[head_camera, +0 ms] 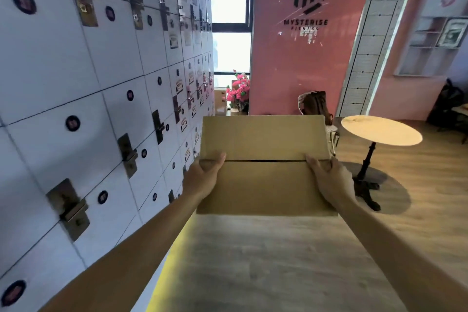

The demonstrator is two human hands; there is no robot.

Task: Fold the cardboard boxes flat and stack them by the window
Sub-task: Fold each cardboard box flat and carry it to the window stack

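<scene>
A flattened brown cardboard box (pixel 264 162) is held out level in front of me, above the wooden floor, with a crease or slit running across its middle. My left hand (pixel 205 176) grips its left edge, thumb on top at the crease. My right hand (pixel 329 181) grips the right edge in the same way, thumb lying on top. The window (pixel 229 33) shows bright at the far end of the passage, straight ahead. More brown cardboard (pixel 220 101) stands on the floor below the window, beside pink flowers.
A wall of white lockers (pixel 101 83) runs along the left. A pink partition (pixel 304 58) with a black logo stands right of the passage. In front of it are a chair with a brown bag (pixel 316 106) and a round pedestal table (pixel 379 130).
</scene>
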